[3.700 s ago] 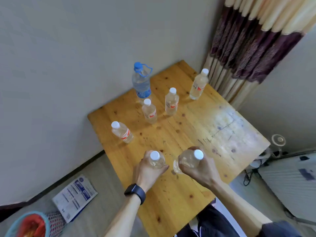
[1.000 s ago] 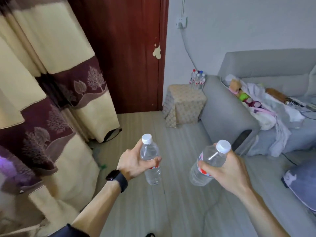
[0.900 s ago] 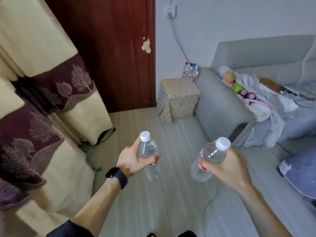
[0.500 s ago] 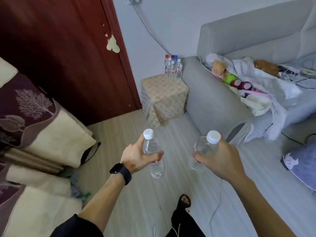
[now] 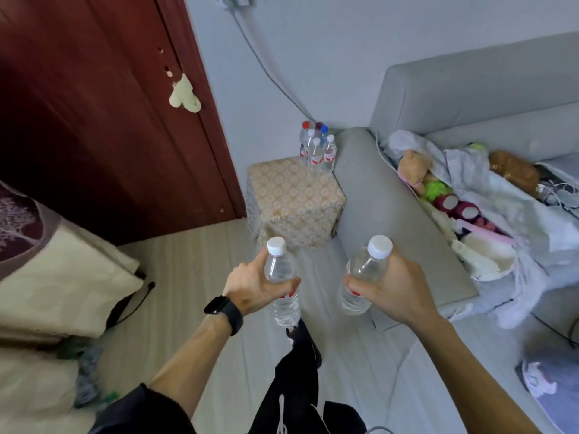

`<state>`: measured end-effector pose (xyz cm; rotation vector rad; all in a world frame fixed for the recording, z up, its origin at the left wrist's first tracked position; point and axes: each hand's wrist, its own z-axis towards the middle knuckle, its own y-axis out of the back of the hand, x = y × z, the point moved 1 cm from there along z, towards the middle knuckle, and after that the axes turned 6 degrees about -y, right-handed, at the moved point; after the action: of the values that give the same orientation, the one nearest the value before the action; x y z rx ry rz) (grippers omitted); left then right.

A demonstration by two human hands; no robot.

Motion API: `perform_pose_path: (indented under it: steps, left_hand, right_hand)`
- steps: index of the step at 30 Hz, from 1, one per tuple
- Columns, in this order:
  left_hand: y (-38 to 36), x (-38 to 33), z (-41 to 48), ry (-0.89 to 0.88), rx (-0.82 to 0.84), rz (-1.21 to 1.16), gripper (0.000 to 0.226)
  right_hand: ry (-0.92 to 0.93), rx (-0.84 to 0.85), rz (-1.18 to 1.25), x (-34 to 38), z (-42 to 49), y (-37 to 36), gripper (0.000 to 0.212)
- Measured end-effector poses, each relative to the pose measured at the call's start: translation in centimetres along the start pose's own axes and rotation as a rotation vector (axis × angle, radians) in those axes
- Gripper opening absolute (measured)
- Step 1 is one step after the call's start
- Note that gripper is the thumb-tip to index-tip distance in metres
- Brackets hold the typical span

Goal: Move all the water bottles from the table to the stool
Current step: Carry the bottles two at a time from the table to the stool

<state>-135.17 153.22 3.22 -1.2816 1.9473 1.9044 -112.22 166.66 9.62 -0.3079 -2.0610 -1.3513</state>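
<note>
My left grip [image 5: 250,286] is curled round the left bottle [image 5: 282,283] and my right grip [image 5: 398,292] round the right bottle [image 5: 363,277] — both capped, held above the floor, short of the stool [image 5: 291,202]. The bottle cluster [image 5: 316,145] crowds its far corner beside the sofa arm [image 5: 391,214], so I should set these 2 upright on the bare near side — 1 at a time.

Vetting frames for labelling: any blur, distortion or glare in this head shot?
Head view: wide-angle bend tilts the door; blur smears the curtain and softens the clustered bottles on the stool; left bottle in the left hand and right bottle in the right hand read fairly sharp; light soft, even, no harsh glare.
</note>
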Motion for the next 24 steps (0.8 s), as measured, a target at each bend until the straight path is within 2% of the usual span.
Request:
perform_pose_path:
  steps: [7, 14, 20, 24]
  left_hand:
    - [0.8, -1.2, 14.7, 0.022, 0.017, -0.009, 0.088]
    - [1.0, -3.0, 27.8, 0.051, 0.076, -0.084, 0.078]
    - [-0.4, -1.4, 37.4, 0.192, 0.103, -0.147, 0.075]
    - [-0.4, -0.3, 42.3, 0.346, 0.103, -0.149, 0.092]
  right_hand:
    - [-0.014, 0.021, 0.0, 2.2, 13.3, 1.5, 0.053]
    - [0.043, 0.001, -0.008, 3.2, 27.1, 2.4, 0.061]
    - [0.068, 0.194, -0.043, 4.8, 39.5, 0.4, 0.057]
    - [0.099, 0.352, -0.125, 7.1, 46.8, -1.5, 0.056]
